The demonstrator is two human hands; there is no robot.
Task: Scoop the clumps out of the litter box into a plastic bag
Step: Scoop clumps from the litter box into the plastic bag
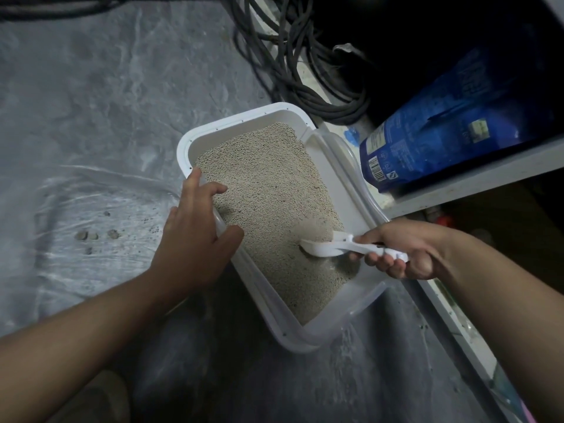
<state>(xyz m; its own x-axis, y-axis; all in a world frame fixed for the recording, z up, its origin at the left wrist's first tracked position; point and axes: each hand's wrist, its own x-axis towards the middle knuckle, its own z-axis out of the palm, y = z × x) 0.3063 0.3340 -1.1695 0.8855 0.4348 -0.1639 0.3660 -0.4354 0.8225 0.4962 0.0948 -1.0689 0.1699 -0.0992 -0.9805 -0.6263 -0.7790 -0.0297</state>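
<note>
Right hand [396, 254] grips the white plastic scoop [332, 247], dug into beige granular litter [268, 190]; left hand [195, 236] clasps the white rectangular litter box [244, 116] rim at 9 o'clock. Better lift slowly, sifting.

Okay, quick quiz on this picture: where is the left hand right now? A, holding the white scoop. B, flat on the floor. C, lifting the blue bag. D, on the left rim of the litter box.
D: the left hand sits on the left rim of the litter box, thumb over the inside edge, while the right hand holds the white scoop dug into the litter.
</note>
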